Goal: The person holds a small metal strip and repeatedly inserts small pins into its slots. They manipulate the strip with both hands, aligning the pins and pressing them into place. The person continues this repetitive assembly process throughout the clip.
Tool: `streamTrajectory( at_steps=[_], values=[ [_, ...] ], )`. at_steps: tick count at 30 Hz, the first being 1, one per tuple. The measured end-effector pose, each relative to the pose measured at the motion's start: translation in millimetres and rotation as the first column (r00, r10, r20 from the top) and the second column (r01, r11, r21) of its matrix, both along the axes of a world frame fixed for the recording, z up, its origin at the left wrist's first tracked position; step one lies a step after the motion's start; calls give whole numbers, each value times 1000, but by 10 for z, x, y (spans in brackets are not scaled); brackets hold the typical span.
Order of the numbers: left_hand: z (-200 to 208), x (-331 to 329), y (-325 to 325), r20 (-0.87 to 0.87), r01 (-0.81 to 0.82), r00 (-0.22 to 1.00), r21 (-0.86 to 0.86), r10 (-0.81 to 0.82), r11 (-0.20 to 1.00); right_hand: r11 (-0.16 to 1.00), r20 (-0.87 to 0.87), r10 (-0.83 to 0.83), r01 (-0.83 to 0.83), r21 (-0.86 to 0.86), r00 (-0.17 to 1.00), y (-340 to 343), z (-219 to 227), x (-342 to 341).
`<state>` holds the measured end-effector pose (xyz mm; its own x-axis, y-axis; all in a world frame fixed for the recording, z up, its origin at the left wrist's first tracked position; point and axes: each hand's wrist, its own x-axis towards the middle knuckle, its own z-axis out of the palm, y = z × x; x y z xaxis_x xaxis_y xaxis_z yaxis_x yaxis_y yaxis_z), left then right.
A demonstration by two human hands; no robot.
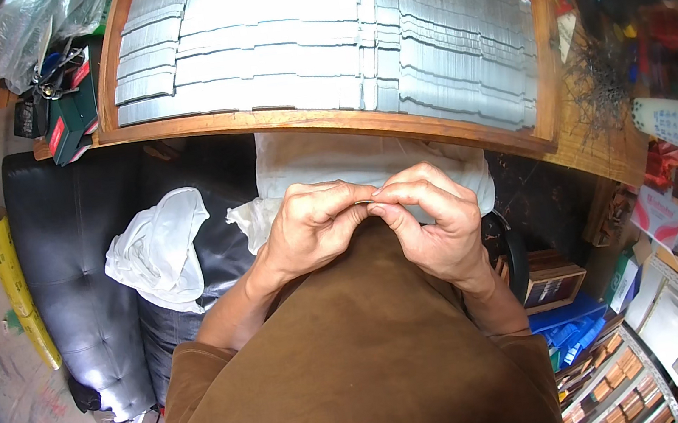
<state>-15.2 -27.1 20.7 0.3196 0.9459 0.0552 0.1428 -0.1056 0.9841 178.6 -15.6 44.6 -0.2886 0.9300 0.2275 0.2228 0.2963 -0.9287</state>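
The left hand (311, 228) and the right hand (430, 217) meet fingertip to fingertip over the person's lap, their fingers curled tight and pinching between them a small thin piece (365, 203), too small to tell its kind. Just beyond the hands, a wooden tray (327, 117) packed with rows of grey metal strips (316, 35) lies along the near edge of the worktop (605, 151). A white cloth (157, 248) rests on the black seat (64, 273) at the left.

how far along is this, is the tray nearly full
Done: the wooden tray is mostly packed with rows of thin grey metal strips. In hand: the left hand and right hand pinch one small thin piece between fingertips. Left: a narrow bare gap at the tray's top right, plus loose wire bits beside it.
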Motion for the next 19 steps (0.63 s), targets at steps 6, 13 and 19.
streamTrajectory(
  at_steps=[6, 13, 19],
  values=[
    [-14, 7, -11, 18, -7, 1000, -20, 7, 1000, 1000, 3, -3, 3, 4, 1000, 3, 4, -1],
    [-28, 16, -9, 34, -13, 999, -10, 13, 1000, 1000, 3, -7, 7, 8, 1000, 4, -14, 5],
    [-29, 30, -14, 21, -25, 999, 10, 25, 1000, 1000, 27, -9, 9, -4, 1000, 11, 14, 42]
  ],
)
